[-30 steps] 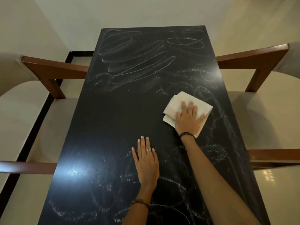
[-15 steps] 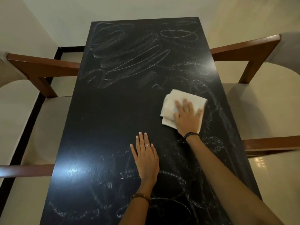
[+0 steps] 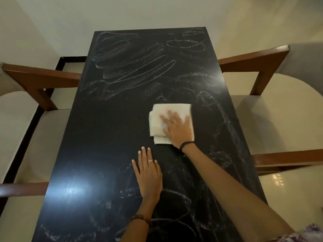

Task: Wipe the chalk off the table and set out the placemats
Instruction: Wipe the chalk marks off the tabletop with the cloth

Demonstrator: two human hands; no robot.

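Observation:
A long black table (image 3: 104, 130) runs away from me, scribbled with white chalk marks (image 3: 132, 70) at its far end, along the right side and near me. A folded white cloth (image 3: 167, 110) lies right of the table's middle. My right hand (image 3: 178, 128) presses flat on the cloth with straight, spread fingers. My left hand (image 3: 148, 175) rests flat on the bare tabletop nearer to me, fingers straight, a ring on one finger. A band across the middle of the table looks free of chalk. No placemats are in view.
A wooden-armed chair with a pale cushion (image 3: 35, 137) stands at the left of the table, and a matching chair (image 3: 272, 119) at the right. A pale wall (image 3: 139, 13) lies just beyond the table's far end.
My right hand has slid the cloth leftward across the table's middle, and the cloth has turned squarer to the table. My left hand stays flat in place.

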